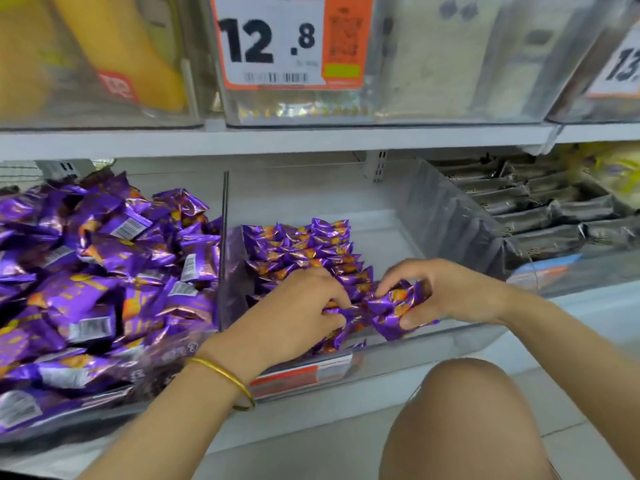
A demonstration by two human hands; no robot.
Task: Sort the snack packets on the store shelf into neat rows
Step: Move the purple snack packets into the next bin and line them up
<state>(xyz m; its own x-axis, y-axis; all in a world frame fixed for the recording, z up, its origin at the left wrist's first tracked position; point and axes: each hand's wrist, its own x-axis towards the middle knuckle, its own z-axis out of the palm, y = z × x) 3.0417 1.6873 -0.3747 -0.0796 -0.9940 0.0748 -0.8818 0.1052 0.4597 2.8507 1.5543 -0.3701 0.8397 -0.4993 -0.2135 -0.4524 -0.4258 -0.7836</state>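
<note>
The right hand (446, 292) is gripping a bunch of purple packets (394, 310) at the front of the middle clear bin (433, 348), its fingers (393, 279) curling over the top of the crinkled foil and its thumb pressing from beneath. The left hand (298, 306) is meeting the same bunch from the other side, its fingertips (334, 294) bent down and pinching the foil ends where the bunch is touching the rows of packets (304, 247). Those rows are standing on edge, packed tight against the left side of the bin and running toward its back, while the right part of the bin floor is showing bare white. A gold bangle (225, 375) is sitting on the left wrist. Just left of the bin, past a clear divider (225, 216), a loose pile of purple packets (86, 271) is lying jumbled, barcodes facing every way. To the right, another bin is holding dark grey packets (536, 209) laid in flat rows. An orange-and-white label (298, 375) is hanging on the middle bin's front. Above, a white shelf edge (277, 140) is carrying more clear bins, one bearing a price tag (273, 43) reading 12.8, with yellow packages (138, 46) to its left. A bare knee (467, 417) is showing at the lower right.
</note>
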